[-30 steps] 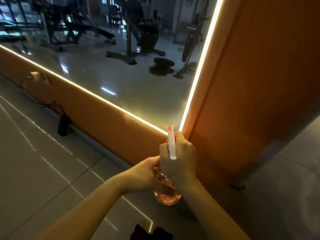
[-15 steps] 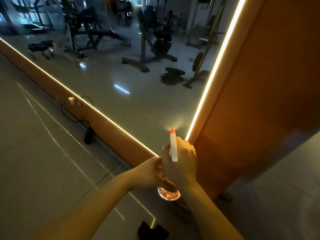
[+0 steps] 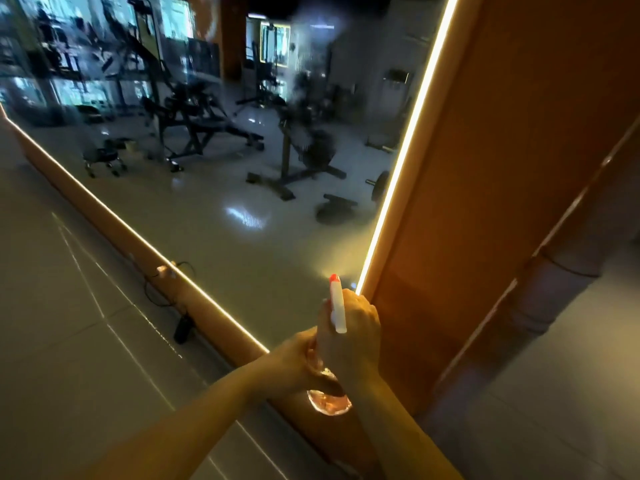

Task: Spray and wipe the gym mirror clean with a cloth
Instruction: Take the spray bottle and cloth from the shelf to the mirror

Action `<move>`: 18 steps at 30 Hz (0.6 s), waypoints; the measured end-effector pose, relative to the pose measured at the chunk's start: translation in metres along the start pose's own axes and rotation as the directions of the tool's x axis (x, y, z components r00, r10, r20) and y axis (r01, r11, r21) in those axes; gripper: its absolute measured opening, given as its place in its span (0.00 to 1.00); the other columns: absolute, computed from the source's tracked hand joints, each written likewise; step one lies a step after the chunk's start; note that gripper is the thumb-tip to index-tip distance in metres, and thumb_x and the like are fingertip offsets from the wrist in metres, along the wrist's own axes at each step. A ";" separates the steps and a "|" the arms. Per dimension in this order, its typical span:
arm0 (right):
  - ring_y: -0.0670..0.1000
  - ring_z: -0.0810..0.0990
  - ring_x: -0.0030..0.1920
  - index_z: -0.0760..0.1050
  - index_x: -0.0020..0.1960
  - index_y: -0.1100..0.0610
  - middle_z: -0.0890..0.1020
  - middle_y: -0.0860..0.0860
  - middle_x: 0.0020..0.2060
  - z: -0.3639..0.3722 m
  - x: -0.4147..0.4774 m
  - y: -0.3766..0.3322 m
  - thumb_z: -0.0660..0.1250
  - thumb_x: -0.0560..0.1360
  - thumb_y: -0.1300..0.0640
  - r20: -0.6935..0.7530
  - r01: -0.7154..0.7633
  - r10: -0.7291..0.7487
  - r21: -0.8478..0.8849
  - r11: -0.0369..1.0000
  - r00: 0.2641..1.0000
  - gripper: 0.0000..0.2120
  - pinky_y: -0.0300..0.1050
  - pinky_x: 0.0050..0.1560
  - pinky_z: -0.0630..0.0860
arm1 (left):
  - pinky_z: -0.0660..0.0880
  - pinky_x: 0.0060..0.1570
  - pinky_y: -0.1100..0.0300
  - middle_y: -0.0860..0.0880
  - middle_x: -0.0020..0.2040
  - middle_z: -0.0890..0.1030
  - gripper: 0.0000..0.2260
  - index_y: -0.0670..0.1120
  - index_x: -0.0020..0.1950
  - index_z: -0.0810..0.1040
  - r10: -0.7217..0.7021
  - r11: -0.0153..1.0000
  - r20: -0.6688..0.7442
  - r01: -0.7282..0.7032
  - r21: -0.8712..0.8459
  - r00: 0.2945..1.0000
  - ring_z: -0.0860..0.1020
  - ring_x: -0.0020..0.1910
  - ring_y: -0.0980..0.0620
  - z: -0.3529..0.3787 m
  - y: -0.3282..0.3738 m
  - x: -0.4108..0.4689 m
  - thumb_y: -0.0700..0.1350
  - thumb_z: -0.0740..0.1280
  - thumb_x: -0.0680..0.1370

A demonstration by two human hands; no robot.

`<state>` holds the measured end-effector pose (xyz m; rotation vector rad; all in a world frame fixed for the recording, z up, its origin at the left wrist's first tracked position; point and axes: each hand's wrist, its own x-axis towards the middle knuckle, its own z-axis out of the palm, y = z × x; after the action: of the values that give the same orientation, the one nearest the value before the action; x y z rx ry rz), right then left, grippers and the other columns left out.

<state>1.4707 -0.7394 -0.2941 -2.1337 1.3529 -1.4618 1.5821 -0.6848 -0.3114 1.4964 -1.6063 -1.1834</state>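
The clear round spray bottle (image 3: 329, 403), with pink liquid, a white trigger head and a red nozzle, is held at the lower right corner of the large wall mirror (image 3: 225, 209). The right hand (image 3: 349, 337) is closed around the trigger head. The left hand (image 3: 298, 358) grips the bottle body below it. A pale mist patch shows on the glass at the nozzle, beside the glowing edge strip (image 3: 398, 174) of the orange frame (image 3: 485, 202).

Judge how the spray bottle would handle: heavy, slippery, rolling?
Probably light: the right hand covers most of the spray bottle. Its rounded clear base might roll if laid down. Possibly slippery, since the left hand also holds it.
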 end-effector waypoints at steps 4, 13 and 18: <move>0.45 0.74 0.35 0.79 0.45 0.57 0.80 0.49 0.38 -0.033 0.035 -0.030 0.66 0.81 0.49 0.049 -0.018 0.018 0.005 1.000 0.999 0.13 0.41 0.38 0.74 | 0.78 0.56 0.67 0.66 0.55 0.84 0.24 0.58 0.63 0.77 0.039 0.999 -0.050 -0.041 -0.029 0.998 0.81 0.60 0.65 -0.011 0.045 -0.003 0.42 0.81 0.73; 0.48 0.80 0.42 0.82 0.56 0.58 0.84 0.52 0.44 -0.078 0.121 -0.099 0.56 0.80 0.40 -0.046 0.096 -0.093 0.059 0.994 0.995 0.25 0.48 0.46 0.82 | 0.75 0.71 0.49 0.60 0.63 0.84 0.27 0.60 0.63 0.78 0.241 0.970 -0.137 -0.244 -0.009 0.961 0.78 0.69 0.54 -0.065 0.131 0.010 0.51 0.84 0.68; 0.48 0.81 0.42 0.80 0.55 0.54 0.83 0.49 0.43 -0.064 0.178 -0.135 0.53 0.79 0.36 -0.127 0.083 -0.079 0.029 0.996 0.989 0.25 0.49 0.46 0.83 | 0.77 0.65 0.58 0.58 0.63 0.83 0.26 0.59 0.64 0.76 0.381 0.925 -0.087 -0.379 0.034 0.921 0.80 0.66 0.58 -0.127 0.170 0.028 0.50 0.81 0.70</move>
<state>1.5073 -0.7845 -0.0689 -2.1307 1.2855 -1.6641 1.6232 -0.7451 -0.1104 1.1573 -1.7469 -0.8713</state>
